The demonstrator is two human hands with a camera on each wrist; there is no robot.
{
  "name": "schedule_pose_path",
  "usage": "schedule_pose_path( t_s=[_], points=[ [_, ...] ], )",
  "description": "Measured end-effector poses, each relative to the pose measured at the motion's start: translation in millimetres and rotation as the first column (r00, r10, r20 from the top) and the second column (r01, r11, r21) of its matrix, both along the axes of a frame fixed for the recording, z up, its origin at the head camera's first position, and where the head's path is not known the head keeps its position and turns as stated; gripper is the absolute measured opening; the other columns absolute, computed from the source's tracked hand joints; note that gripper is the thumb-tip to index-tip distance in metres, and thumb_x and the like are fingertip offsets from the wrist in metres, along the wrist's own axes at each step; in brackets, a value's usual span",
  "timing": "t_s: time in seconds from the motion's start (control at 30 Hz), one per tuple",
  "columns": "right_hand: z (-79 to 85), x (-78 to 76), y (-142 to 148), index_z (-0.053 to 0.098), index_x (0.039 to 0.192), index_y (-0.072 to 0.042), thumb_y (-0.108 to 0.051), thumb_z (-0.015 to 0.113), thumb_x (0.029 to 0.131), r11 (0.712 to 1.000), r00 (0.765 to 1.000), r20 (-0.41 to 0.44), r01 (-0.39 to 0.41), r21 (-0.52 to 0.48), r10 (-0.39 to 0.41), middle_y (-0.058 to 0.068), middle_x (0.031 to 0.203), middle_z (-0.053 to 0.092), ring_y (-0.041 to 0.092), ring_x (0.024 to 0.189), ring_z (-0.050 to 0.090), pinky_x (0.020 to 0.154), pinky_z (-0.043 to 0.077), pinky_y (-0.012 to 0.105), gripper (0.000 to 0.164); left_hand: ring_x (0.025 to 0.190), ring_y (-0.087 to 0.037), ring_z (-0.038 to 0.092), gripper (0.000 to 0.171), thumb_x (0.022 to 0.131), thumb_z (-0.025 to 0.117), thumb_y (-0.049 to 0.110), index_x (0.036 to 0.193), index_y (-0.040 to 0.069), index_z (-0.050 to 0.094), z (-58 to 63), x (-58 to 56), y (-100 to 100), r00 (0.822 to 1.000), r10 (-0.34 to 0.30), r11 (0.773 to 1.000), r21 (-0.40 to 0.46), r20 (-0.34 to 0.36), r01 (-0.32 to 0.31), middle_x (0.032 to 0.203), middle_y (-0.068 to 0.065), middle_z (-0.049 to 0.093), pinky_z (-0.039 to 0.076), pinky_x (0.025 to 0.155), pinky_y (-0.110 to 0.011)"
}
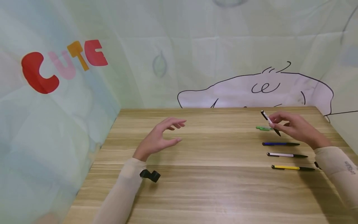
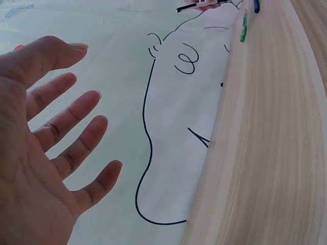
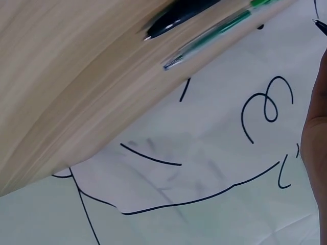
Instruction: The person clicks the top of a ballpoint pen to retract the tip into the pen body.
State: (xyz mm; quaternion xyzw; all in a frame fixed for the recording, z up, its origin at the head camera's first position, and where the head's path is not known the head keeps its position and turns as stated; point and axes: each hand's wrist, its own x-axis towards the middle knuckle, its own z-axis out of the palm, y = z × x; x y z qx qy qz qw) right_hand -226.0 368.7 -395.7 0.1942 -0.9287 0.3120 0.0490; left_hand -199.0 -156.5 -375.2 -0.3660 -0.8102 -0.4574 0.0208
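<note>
My right hand (image 1: 293, 126) pinches a white pen with black ends (image 1: 269, 119) above the right side of the table, holding it at a slant. Partly behind that pen and hand lies a green pen (image 1: 263, 128). Nearer to me, in a rough column, come a blue pen (image 1: 279, 144), a second white pen (image 1: 285, 155) and a yellow pen (image 1: 291, 168). My left hand (image 1: 159, 137) hovers over the left part of the table with fingers spread and nothing in it. In the left wrist view that hand (image 2: 56, 122) shows its palm and separated fingers.
The wood-grain table (image 1: 207, 189) meets a pale printed cloth (image 1: 179, 62) at its back edge. Red, pink and orange letters (image 1: 67, 63) mark the cloth on the left. A black wrist camera (image 1: 151, 175) sits on my left sleeve.
</note>
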Motion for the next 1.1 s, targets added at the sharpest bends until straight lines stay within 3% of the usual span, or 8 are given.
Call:
schedule_pose_path(
  t_s=[0.53, 0.67, 0.8, 0.9, 1.1],
  points=[
    [9.9, 11.4, -35.6, 0.069, 0.116, -0.016, -0.015, 0.072, 0.095, 0.984, 0.999, 0.037, 0.021, -0.178, -0.014, 0.003, 0.1, 0.07, 0.007, 0.09, 0.065, 0.072, 0.052, 0.018, 0.021, 0.117, -0.016, 0.058, 0.059, 0.09, 0.078, 0.014, 0.143, 0.026, 0.056, 7.4, -8.8, 27.0, 0.998, -0.03, 0.998, 0.052, -0.05, 0.033, 0.131, 0.007, 0.061, 0.05, 0.099, -0.04],
    [12.7, 16.0, -44.0, 0.068, 0.116, -0.018, -0.015, 0.074, 0.094, 0.98, 0.999, 0.034, 0.025, -0.196, -0.019, 0.001, 0.1, 0.07, 0.006, 0.09, 0.066, 0.072, 0.05, 0.018, 0.023, 0.117, -0.016, 0.058, 0.061, 0.088, 0.079, 0.009, 0.144, 0.02, 0.056, 7.0, -11.9, 34.9, 0.998, -0.041, 0.997, 0.061, -0.047, 0.044, 0.13, 0.003, 0.061, 0.05, 0.099, -0.041],
    [16.5, 21.3, -53.3, 0.067, 0.115, -0.013, -0.009, 0.073, 0.094, 0.964, 0.999, 0.026, -0.022, -0.265, 0.03, 0.007, 0.099, 0.07, 0.01, 0.087, 0.068, 0.07, 0.057, 0.024, 0.022, 0.116, -0.021, 0.059, 0.064, 0.086, 0.079, 0.005, 0.144, 0.013, 0.055, 7.4, -13.4, 42.9, 0.997, -0.06, 0.996, 0.066, -0.045, 0.062, 0.13, -0.004, 0.061, 0.05, 0.099, -0.044],
    [19.2, 25.1, -59.7, 0.065, 0.115, -0.008, -0.003, 0.072, 0.093, 0.947, 0.997, 0.018, -0.07, -0.312, 0.079, 0.009, 0.099, 0.069, 0.013, 0.085, 0.069, 0.067, 0.06, 0.03, 0.024, 0.116, -0.019, 0.058, 0.064, 0.087, 0.079, 0.007, 0.145, 0.016, 0.054, 8.4, -13.7, 47.8, 0.996, -0.07, 0.996, 0.059, -0.051, 0.073, 0.131, -0.001, 0.061, 0.05, 0.099, -0.042],
    [22.3, 29.3, -71.8, 0.063, 0.117, -0.001, 0.0, 0.072, 0.092, 0.931, 0.993, -0.003, -0.114, -0.348, 0.12, 0.007, 0.1, 0.067, 0.013, 0.086, 0.069, 0.067, 0.061, 0.028, 0.026, 0.114, -0.014, 0.059, 0.061, 0.09, 0.078, 0.016, 0.145, 0.022, 0.054, 11.2, -14.1, 56.2, 0.993, -0.087, 0.992, 0.08, -0.085, 0.094, 0.129, 0.004, 0.061, 0.051, 0.098, -0.041]
  ],
)
